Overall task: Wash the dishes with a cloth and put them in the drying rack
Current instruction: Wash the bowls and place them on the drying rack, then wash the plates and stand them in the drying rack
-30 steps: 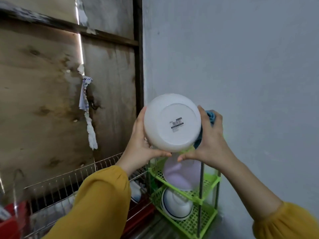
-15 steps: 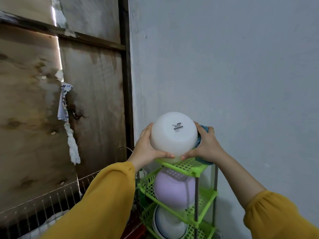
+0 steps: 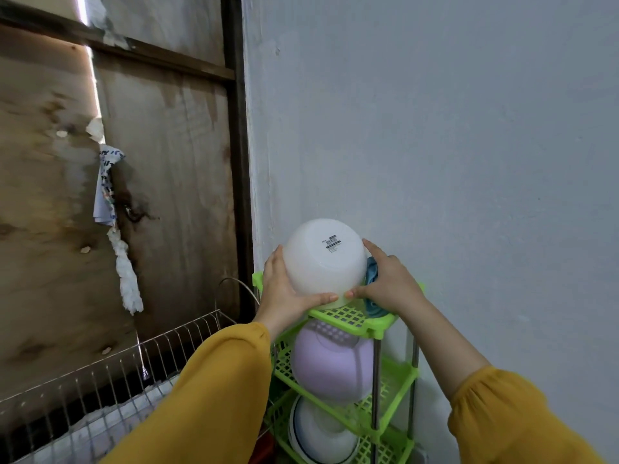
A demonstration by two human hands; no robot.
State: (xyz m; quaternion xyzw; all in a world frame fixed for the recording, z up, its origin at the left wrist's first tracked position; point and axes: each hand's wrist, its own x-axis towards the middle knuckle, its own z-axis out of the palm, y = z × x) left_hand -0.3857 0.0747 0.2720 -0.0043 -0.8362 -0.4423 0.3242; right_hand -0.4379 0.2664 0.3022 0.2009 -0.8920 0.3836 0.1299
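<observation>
A white bowl [image 3: 323, 257] with a barcode sticker on its base is upside down on the top shelf of a green plastic rack [image 3: 348, 317]. My left hand [image 3: 281, 289] grips its left side, thumb along the rim. My right hand [image 3: 385, 283] holds the right side, thumb at the rim, with a blue cloth [image 3: 371, 274] tucked under its palm. On the middle shelf lies a lilac bowl [image 3: 331, 366]. A white bowl with a blue rim [image 3: 321, 440] sits on the lowest shelf.
The green rack stands in a corner against a pale wall [image 3: 435, 145]. A wire dish rack [image 3: 110, 373] with white dishes is at the lower left, in front of a stained plywood wall [image 3: 160, 182] with a rag [image 3: 114, 209] hanging on it.
Both hands lowered the white bowl from in front of me onto the rack's top shelf, and it now sits mouth down there. The view swung right and down.
</observation>
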